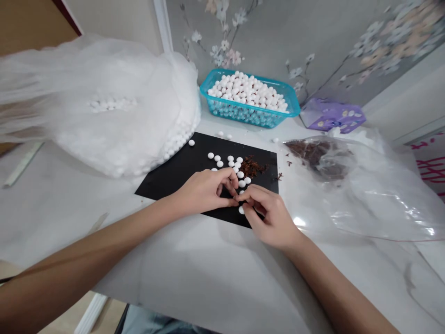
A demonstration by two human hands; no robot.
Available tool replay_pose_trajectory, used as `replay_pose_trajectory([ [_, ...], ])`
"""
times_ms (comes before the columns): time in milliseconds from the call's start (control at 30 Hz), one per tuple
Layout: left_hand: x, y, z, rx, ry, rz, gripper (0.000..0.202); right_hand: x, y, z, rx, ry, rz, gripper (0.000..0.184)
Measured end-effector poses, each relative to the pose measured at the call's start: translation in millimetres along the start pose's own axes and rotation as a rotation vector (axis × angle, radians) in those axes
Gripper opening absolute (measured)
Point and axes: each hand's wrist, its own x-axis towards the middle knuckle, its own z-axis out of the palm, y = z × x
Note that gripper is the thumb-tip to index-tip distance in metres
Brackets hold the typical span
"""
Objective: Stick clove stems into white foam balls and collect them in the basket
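Over a black mat (172,169), my left hand (208,190) and my right hand (269,213) meet at their fingertips. The left thumb and fingers curl toward each other, and whatever lies between them is too small to make out. My right hand is closed in a pinch, its grip hidden by the fingers. One white ball (241,210) shows beside the right thumb. Several smooth white balls (240,175) lie just beyond the fingers. Next to them sits a pile of small reddish-brown, twig-like bits (252,167).
A large translucent bag (121,102) of white balls stands at the left. Behind the mat is a turquoise basket (243,116) heaped with white balls. On the right lie a clear plastic bag (375,195) holding brown bits and a purple box (335,116) by the wall.
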Motion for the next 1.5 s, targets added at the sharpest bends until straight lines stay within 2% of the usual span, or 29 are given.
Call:
replay_pose_trajectory([
  [200,0.5,-0.6,0.3,-0.016,0.011,-0.014,0.030,-0.2,1.9,-4.1,0.045,0.079,0.018,0.026],
  [433,0.2,0.0,0.7,-0.018,0.008,0.006,0.026,-2.0,1.0,1.8,-0.024,0.034,-0.012,0.018],
  [600,-0.9,1.3,-0.3,0.024,0.015,0.007,0.028,-1.4,-1.4,1.3,-0.159,0.027,-0.086,0.023],
  [667,-1.5,1.0,-1.0,0.038,0.017,0.010,0.029,-0.6,-0.9,-0.7,-0.149,0.019,-0.088,0.024],
  [733,-2.3,0.5,-1.1,0.079,0.027,0.041,0.025,0.9,2.5,-3.4,-0.078,0.040,-0.052,0.025],
  [800,-3.4,0.1,-0.3,0.160,0.048,0.104,0.019,3.8,8.9,-6.3,-0.027,0.144,-0.007,0.024],
  [900,-5.2,-0.7,1.9,0.291,0.107,0.206,0.009,9.7,20.2,-10.3,-0.135,0.307,0.042,0.022],
  [1000,-6.1,-2.3,3.6,0.366,0.139,0.308,0.007,14.5,27.3,-11.8,-0.284,0.277,0.098,0.026],
  [1133,-4.8,-6.0,3.9,0.442,0.176,0.409,0.012,18.0,30.3,-9.8,-0.310,0.272,0.155,0.026],
  [1267,-2.1,-10.7,2.0,0.507,0.208,0.458,0.015,21.3,36.1,-9.1,-0.225,0.315,0.209,0.023],
  [1367,0.1,-13.5,-4.4,0.545,0.295,0.485,0.017,23.7,42.1,-11.7,-0.098,0.355,0.292,0.021],
  [1433,1.5,-15.7,-12.2,0.576,0.361,0.440,0.017,24.9,44.6,-13.7,-0.020,0.368,0.346,0.023],
  [1500,2.5,-19.2,-21.3,0.612,0.393,0.332,0.016,26.0,45.3,-14.8,0.010,0.370,0.366,0.026],
])
